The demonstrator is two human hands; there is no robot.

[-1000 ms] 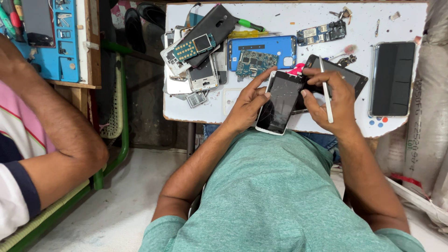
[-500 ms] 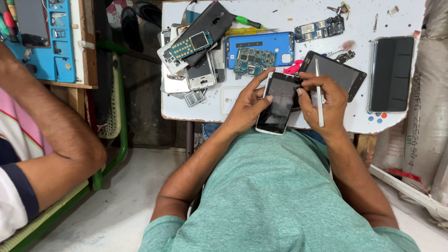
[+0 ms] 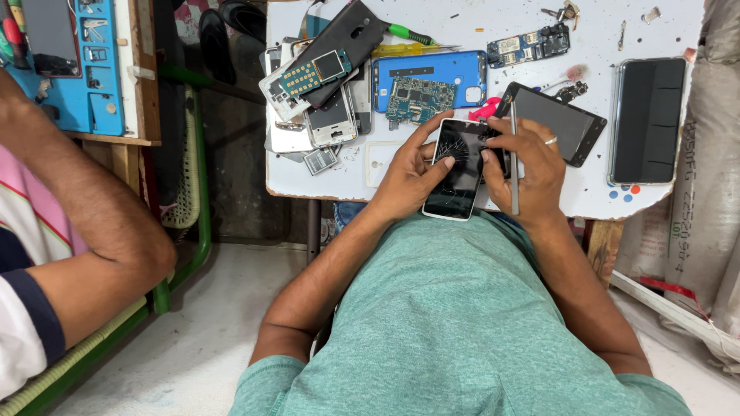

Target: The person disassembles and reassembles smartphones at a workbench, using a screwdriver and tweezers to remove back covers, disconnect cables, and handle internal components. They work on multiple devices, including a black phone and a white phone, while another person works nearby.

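On my bench: one cracked-screen phone (image 3: 459,168) in my hands; one thin metal tool (image 3: 513,158); two loose black screen panels (image 3: 549,122); one blue phone back shell (image 3: 430,77) holding one circuit board (image 3: 418,98); one further loose circuit board (image 3: 526,45); one green-handled screwdriver (image 3: 412,35); one small battery (image 3: 320,160).

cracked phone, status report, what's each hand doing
Left hand grips cracked phone, thumb on glass. Right hand on its top edge, holding thin metal tool. Black screen panel close behind.
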